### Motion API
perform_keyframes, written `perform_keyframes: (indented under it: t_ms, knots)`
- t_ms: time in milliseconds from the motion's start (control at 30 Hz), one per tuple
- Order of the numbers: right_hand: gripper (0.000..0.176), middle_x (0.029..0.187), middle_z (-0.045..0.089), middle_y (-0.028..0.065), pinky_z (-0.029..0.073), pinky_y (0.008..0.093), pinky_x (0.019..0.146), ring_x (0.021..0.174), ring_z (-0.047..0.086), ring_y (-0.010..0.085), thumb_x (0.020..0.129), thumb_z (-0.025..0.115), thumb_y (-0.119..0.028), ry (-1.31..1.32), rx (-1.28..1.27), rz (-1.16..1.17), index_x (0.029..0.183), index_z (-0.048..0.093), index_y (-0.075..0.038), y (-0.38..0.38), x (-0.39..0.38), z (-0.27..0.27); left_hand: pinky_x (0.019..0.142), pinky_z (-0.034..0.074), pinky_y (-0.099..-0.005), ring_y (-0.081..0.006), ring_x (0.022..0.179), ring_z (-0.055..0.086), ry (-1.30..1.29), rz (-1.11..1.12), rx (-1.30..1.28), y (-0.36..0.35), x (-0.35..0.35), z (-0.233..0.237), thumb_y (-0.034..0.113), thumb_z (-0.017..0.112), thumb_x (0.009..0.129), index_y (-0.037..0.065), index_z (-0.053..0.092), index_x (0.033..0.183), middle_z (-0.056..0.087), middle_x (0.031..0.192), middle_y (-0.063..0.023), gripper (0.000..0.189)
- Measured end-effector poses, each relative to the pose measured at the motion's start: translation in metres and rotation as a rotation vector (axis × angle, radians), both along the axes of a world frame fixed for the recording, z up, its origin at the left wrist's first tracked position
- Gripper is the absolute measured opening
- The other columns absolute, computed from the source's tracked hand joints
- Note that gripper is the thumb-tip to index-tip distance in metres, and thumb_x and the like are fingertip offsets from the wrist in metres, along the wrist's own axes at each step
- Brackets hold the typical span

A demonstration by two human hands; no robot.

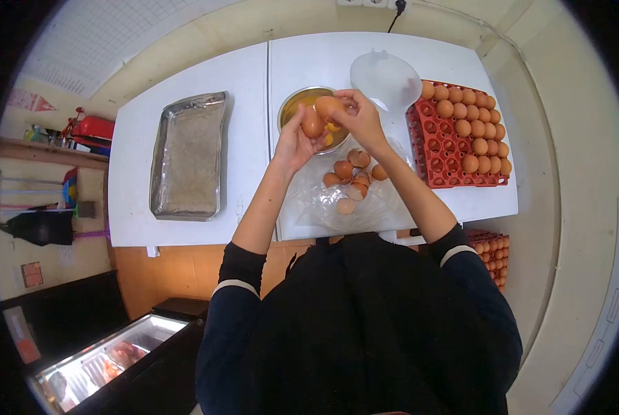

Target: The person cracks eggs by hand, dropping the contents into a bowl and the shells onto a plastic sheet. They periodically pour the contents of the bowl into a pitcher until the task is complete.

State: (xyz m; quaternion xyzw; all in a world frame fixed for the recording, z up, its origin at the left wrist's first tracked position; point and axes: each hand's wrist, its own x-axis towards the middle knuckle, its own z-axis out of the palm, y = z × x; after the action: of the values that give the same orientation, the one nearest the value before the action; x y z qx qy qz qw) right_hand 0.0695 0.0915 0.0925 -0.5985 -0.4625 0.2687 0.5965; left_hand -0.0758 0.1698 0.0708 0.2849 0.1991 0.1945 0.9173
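Over a round metal bowl [284, 114], both of my hands hold brown eggshell pieces close together. My left hand [297, 144] is closed around one eggshell [313, 123], its fingers under and behind it. My right hand [362, 119] grips another eggshell [329, 106] just above and to the right. Yellow yolk and egg liquid [331, 128] show inside the bowl, partly hidden behind my hands. On a clear plastic bag [316, 200] below the bowl lies a pile of cracked brown shells [359, 159].
A red egg tray [450, 146], part filled with brown eggs, stands at the right. Behind the bowl is a whitish translucent lid [385, 76]. A metal baking pan [188, 152] rests at the left of the white table [247, 138]. More eggs [493, 252] are stacked below at the right.
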Motion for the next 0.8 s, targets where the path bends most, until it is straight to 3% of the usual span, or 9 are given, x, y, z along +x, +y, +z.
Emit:
perform_keyframes:
  t_ms: [33,100,233,333,400,633,700,733,800]
  knots:
    - [0.036,0.091,0.057,0.0108,0.048,0.0241,0.064,0.075,0.058,0.0140,0.072,0.064,-0.015,0.220,-0.079,0.072,0.103,0.051,0.001,0.005,0.002,-0.001,0.071,0.047,-0.0296,-0.0181,0.091,0.053,0.001,0.007,-0.001,0.001,0.001,-0.001,0.041,0.046,0.087,0.008,0.032,0.123,0.049,0.106,-0.0092,0.050]
    - [0.032,0.089,0.058,0.0089,0.049,0.0200,0.063,0.071,0.058,0.0123,0.078,0.061,-0.012,0.658,-0.239,0.211,0.105,0.050,0.001,0.013,0.005,-0.001,0.069,0.050,-0.0303,-0.0186,0.093,0.052,0.145,0.316,0.268,0.000,0.008,-0.001,0.015,0.062,0.079,0.009,0.027,0.125,0.042,0.112,-0.0114,0.059]
    - [0.035,0.088,0.059,0.0088,0.050,0.0204,0.061,0.069,0.059,0.0111,0.077,0.062,-0.013,0.645,-0.344,0.309,0.107,0.051,0.001,0.021,0.006,-0.008,0.073,0.051,-0.0325,-0.0212,0.096,0.051,0.114,0.372,0.375,0.012,0.006,0.000,-0.002,0.067,0.067,0.011,0.023,0.126,0.037,0.115,-0.0131,0.075]
    - [0.036,0.083,0.059,0.0088,0.051,0.0207,0.056,0.064,0.059,0.0112,0.073,0.065,-0.012,0.411,-0.327,0.322,0.103,0.052,0.005,0.025,0.005,-0.010,0.081,0.047,-0.0330,-0.0219,0.099,0.049,0.187,0.360,0.465,0.017,0.002,0.001,-0.001,0.071,0.064,0.008,0.026,0.124,0.039,0.113,-0.0124,0.075]
    - [0.041,0.080,0.059,0.0082,0.050,0.0209,0.055,0.059,0.058,0.0114,0.073,0.066,-0.013,0.314,-0.347,0.334,0.106,0.052,0.006,0.027,0.006,-0.010,0.083,0.045,-0.0292,-0.0209,0.100,0.047,0.294,0.401,0.826,0.021,0.003,-0.006,0.002,0.072,0.062,0.004,0.029,0.122,0.039,0.112,-0.0118,0.074]
    - [0.044,0.088,0.059,0.0092,0.051,0.0225,0.063,0.076,0.060,0.0135,0.069,0.061,-0.003,0.152,-0.350,0.439,0.112,0.052,0.002,0.039,0.019,-0.027,0.084,0.044,-0.0270,-0.0189,0.099,0.047,0.337,0.417,0.897,0.036,-0.002,-0.013,0.000,0.070,0.060,0.003,0.031,0.121,0.039,0.112,-0.0117,0.072]
    - [0.044,0.090,0.060,0.0093,0.050,0.0267,0.072,0.084,0.060,0.0201,0.067,0.057,0.002,-0.354,-0.174,0.409,0.111,0.054,-0.001,0.038,0.020,-0.029,0.081,0.046,-0.0255,-0.0161,0.096,0.047,0.295,0.351,1.035,0.039,-0.003,-0.011,0.000,0.070,0.062,0.005,0.031,0.121,0.039,0.109,-0.0097,0.071]
    - [0.044,0.090,0.060,0.0093,0.050,0.0267,0.072,0.084,0.060,0.0201,0.067,0.057,0.002,-0.353,-0.176,0.409,0.111,0.054,-0.001,0.037,0.019,-0.030,0.081,0.046,-0.0255,-0.0161,0.096,0.047,0.296,0.349,1.033,0.038,-0.003,-0.011,0.000,0.070,0.062,0.005,0.031,0.121,0.039,0.109,-0.0097,0.071]
    - [0.043,0.099,0.059,0.0109,0.046,0.0316,0.081,0.093,0.056,0.0280,0.069,0.054,0.003,-0.665,-0.080,0.302,0.111,0.053,-0.004,0.038,0.016,-0.032,0.084,0.044,-0.0274,-0.0189,0.099,0.046,0.324,0.352,1.150,0.037,-0.001,-0.005,0.000,0.069,0.061,0.006,0.035,0.118,0.040,0.109,-0.0098,0.067]
